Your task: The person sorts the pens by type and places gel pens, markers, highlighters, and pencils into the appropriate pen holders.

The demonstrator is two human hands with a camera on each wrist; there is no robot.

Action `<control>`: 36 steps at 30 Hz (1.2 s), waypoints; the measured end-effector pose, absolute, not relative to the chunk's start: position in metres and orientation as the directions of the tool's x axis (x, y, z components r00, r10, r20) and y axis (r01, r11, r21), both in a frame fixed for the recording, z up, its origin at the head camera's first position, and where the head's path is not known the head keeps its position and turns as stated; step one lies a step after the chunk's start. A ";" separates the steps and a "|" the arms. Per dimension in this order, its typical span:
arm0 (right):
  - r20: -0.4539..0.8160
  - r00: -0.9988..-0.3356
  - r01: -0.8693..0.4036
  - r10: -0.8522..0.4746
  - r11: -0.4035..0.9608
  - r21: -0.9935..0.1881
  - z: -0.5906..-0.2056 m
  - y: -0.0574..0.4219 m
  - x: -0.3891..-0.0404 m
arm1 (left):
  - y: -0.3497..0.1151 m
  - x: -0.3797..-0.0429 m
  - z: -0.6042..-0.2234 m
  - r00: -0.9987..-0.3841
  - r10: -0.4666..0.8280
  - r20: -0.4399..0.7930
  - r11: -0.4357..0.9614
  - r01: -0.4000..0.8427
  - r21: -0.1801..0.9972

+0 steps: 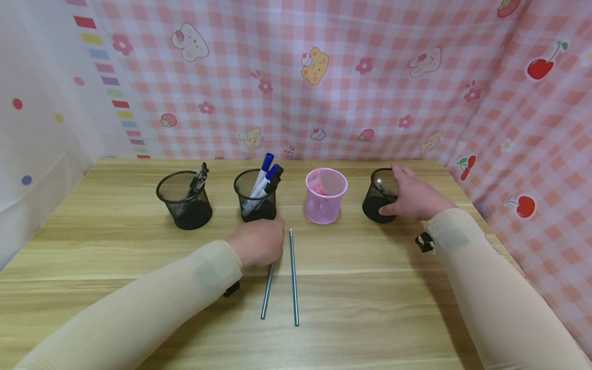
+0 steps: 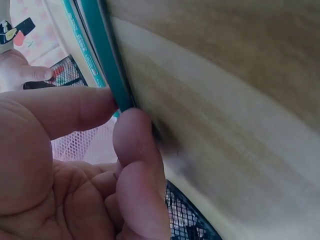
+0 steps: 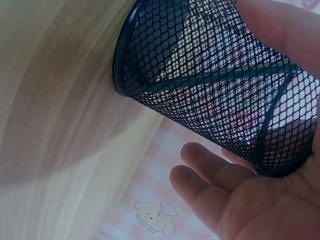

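Over the middle of the table, my left hand (image 1: 260,242) pinches a green pencil (image 2: 112,65) between thumb and index finger, near the tabletop. A second green pencil (image 1: 294,282) lies just to its right, its eraser end toward the back. At the right, my right hand (image 1: 416,194) holds a black mesh pen cup (image 3: 200,100), thumb on one side and fingers around the other. The cup stands upright on the table, and a green pencil (image 3: 220,77) leans inside it, visible through the mesh.
A pink mesh cup (image 1: 322,208) with pink items stands left of the held cup. Further left is a black mesh cup (image 1: 265,211) with blue- and black-capped markers, then another black cup (image 1: 194,215) with black pens. A checked curtain (image 1: 277,77) hangs behind the wooden table (image 1: 115,241).
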State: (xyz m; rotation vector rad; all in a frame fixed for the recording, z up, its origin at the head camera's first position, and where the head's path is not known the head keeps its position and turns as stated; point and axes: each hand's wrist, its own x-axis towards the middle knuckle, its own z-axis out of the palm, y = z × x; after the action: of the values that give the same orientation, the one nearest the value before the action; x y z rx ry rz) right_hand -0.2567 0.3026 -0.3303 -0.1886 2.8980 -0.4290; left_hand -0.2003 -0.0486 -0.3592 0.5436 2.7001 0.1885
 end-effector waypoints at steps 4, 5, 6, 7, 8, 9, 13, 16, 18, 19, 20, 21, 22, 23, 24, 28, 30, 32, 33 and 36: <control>-0.184 -0.971 -0.092 -0.152 0.950 -0.299 -0.330 0.302 -0.257 | -0.049 -0.201 -0.359 -0.853 0.396 -0.340 0.917 0.349 0.192; -0.185 -0.971 -0.091 -0.152 0.950 -0.299 -0.330 0.302 -0.257 | -0.049 -0.202 -0.359 -0.852 0.397 -0.342 0.917 0.351 0.190; -0.184 -0.971 -0.091 -0.151 0.950 -0.299 -0.330 0.302 -0.257 | -0.049 -0.202 -0.359 -0.851 0.397 -0.344 0.917 0.351 0.190; -0.184 -0.971 -0.091 -0.151 0.950 -0.298 -0.330 0.302 -0.257 | -0.049 -0.202 -0.358 -0.849 0.398 -0.347 0.917 0.352 0.189; -0.184 -0.971 -0.091 -0.151 0.950 -0.298 -0.330 0.302 -0.257 | -0.049 -0.202 -0.358 -0.848 0.397 -0.350 0.917 0.350 0.192; -0.184 -0.971 -0.091 -0.151 0.950 -0.299 -0.330 0.302 -0.257 | -0.049 -0.202 -0.358 -0.847 0.398 -0.352 0.916 0.349 0.197; -0.187 -0.971 -0.090 -0.152 0.950 -0.300 -0.330 0.303 -0.257 | -0.049 -0.202 -0.358 -0.843 0.402 -0.357 0.914 0.350 0.205; -0.188 -0.970 -0.091 -0.152 0.950 -0.299 -0.330 0.304 -0.256 | -0.049 -0.202 -0.358 -0.842 0.403 -0.360 0.914 0.347 0.212; -0.186 -0.970 -0.094 -0.154 0.950 -0.297 -0.331 0.304 -0.256 | -0.049 -0.202 -0.358 -0.843 0.401 -0.359 0.914 0.341 0.219; -0.186 -0.970 -0.094 -0.154 0.950 -0.297 -0.331 0.304 -0.256 | -0.049 -0.202 -0.357 -0.844 0.400 -0.358 0.914 0.339 0.223; -0.184 -0.971 -0.095 -0.155 0.950 -0.297 -0.331 0.304 -0.256 | -0.048 -0.202 -0.357 -0.845 0.398 -0.357 0.915 0.336 0.225; -0.184 -0.971 -0.095 -0.155 0.950 -0.298 -0.331 0.304 -0.256 | -0.048 -0.202 -0.357 -0.845 0.396 -0.359 0.915 0.332 0.227; -0.183 -0.971 -0.095 -0.155 0.950 -0.298 -0.331 0.304 -0.257 | -0.048 -0.203 -0.357 -0.846 0.394 -0.359 0.916 0.330 0.228; -0.182 -0.971 -0.096 -0.155 0.950 -0.297 -0.331 0.304 -0.256 | -0.048 -0.203 -0.357 -0.847 0.391 -0.359 0.917 0.326 0.231; -0.182 -0.971 -0.095 -0.154 0.950 -0.297 -0.331 0.303 -0.256 | -0.047 -0.203 -0.357 -0.847 0.388 -0.363 0.918 0.320 0.233; -0.181 -0.971 -0.096 -0.155 0.950 -0.296 -0.331 0.303 -0.256 | -0.047 -0.204 -0.358 -0.847 0.378 -0.373 0.921 0.304 0.242; -0.181 -0.971 -0.096 -0.155 0.950 -0.296 -0.331 0.303 -0.256 | -0.047 -0.204 -0.358 -0.848 0.374 -0.376 0.922 0.298 0.246; -0.181 -0.971 -0.096 -0.155 0.950 -0.298 -0.331 0.303 -0.256 | -0.047 -0.204 -0.358 -0.850 0.373 -0.372 0.922 0.294 0.251; -0.181 -0.971 -0.095 -0.155 0.950 -0.299 -0.331 0.303 -0.256 | -0.048 -0.204 -0.358 -0.851 0.371 -0.372 0.922 0.291 0.255; -0.180 -0.971 -0.095 -0.154 0.949 -0.301 -0.330 0.303 -0.256 | -0.049 -0.204 -0.358 -0.853 0.371 -0.367 0.921 0.286 0.266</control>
State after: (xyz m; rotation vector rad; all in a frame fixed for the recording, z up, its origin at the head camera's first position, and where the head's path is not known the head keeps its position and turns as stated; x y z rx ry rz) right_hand -0.2563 0.3030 -0.3304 -0.1873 2.9007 -0.4334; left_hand -0.2044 -0.0488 -0.3585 0.4771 2.6618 0.2815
